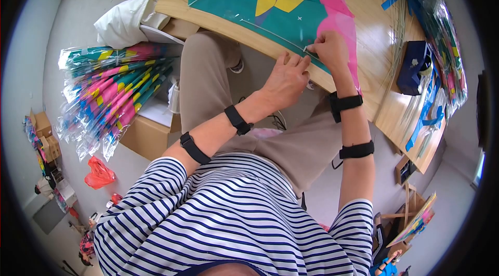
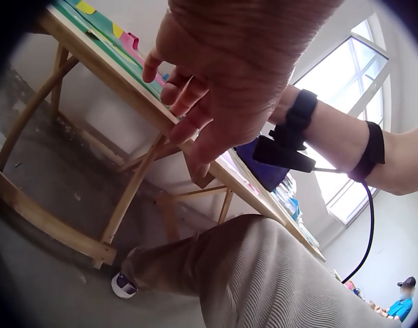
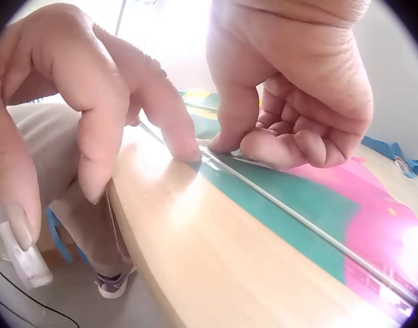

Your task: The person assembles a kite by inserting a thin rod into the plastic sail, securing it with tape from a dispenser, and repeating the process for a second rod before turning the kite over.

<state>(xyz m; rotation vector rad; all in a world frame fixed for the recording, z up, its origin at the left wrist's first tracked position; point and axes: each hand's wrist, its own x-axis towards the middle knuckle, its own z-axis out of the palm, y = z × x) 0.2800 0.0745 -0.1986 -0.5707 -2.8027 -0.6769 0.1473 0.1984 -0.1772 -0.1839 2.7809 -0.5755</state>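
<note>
A green and pink printed sheet (image 1: 291, 3) with yellow shapes lies along the table's near edge. A thin white rod (image 3: 311, 229) runs lengthwise over its near border. The right hand (image 1: 331, 52) is bent over this border, its thumb and index finger pinching the sheet's edge beside the rod; a whitish bit shows at the fingertips. Just left of it, the left hand (image 1: 286, 81) reaches over the table edge. One of its fingertips touches the border by the rod in the right wrist view, while the other fingers hang loosely bent with nothing in them.
Thin sticks (image 1: 397, 31), blue ribbons (image 1: 421, 120) and a dark blue box (image 1: 414, 68) occupy the table's right part. Plastic-wrapped colourful bundles (image 1: 117, 86) lie over a cardboard box (image 1: 148, 135) at left. The person's knees are under the table edge.
</note>
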